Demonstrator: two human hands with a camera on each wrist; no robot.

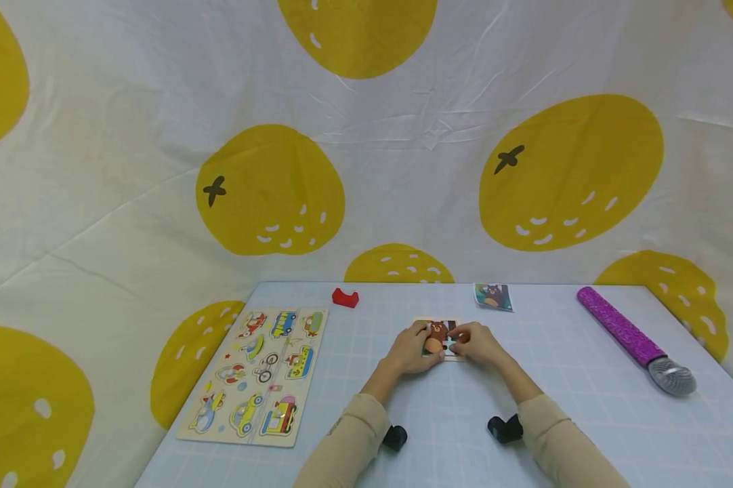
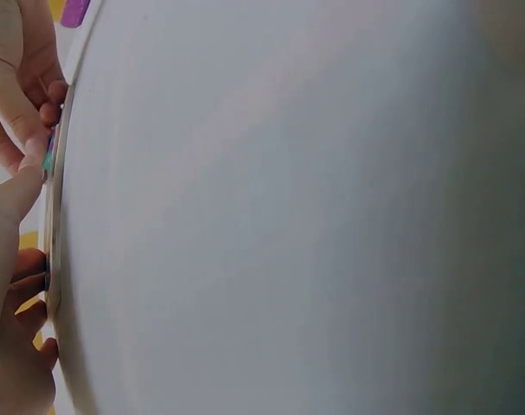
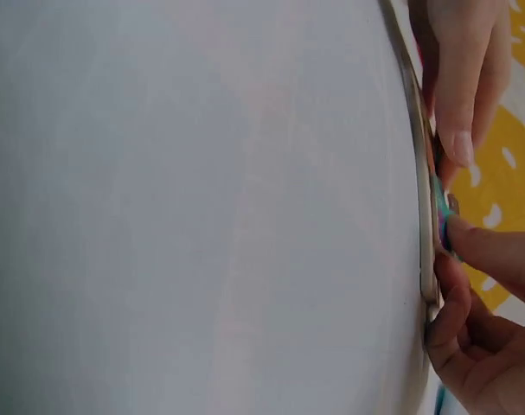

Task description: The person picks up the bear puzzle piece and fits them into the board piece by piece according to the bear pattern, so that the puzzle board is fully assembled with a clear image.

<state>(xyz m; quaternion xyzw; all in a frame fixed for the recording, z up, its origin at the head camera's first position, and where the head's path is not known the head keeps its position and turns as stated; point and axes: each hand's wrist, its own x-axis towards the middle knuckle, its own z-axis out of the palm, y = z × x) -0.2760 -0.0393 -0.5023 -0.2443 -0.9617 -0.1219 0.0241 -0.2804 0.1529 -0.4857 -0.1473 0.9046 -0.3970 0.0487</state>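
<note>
A small jigsaw puzzle (image 1: 437, 331) with a brown bear picture lies in a light wooden tray (image 2: 59, 164) on the table. My left hand (image 1: 409, 351) rests on its left side, fingers along the far left edge and thumb near the bottom. At the puzzle's right side, my right hand (image 1: 479, 344) pinches a teal and purple puzzle piece (image 3: 444, 207) between thumb and fingers. The piece sits low against the tray, close to the left thumb (image 3: 459, 143). Whether it lies fully flat cannot be told, because the fingers cover part of it.
On the left lies a wooden vehicle peg puzzle (image 1: 263, 376). A red block (image 1: 345, 298) with a curved notch and a bear picture card (image 1: 493, 297) lie near the back edge. A glittery purple microphone (image 1: 629, 332) rests at the right.
</note>
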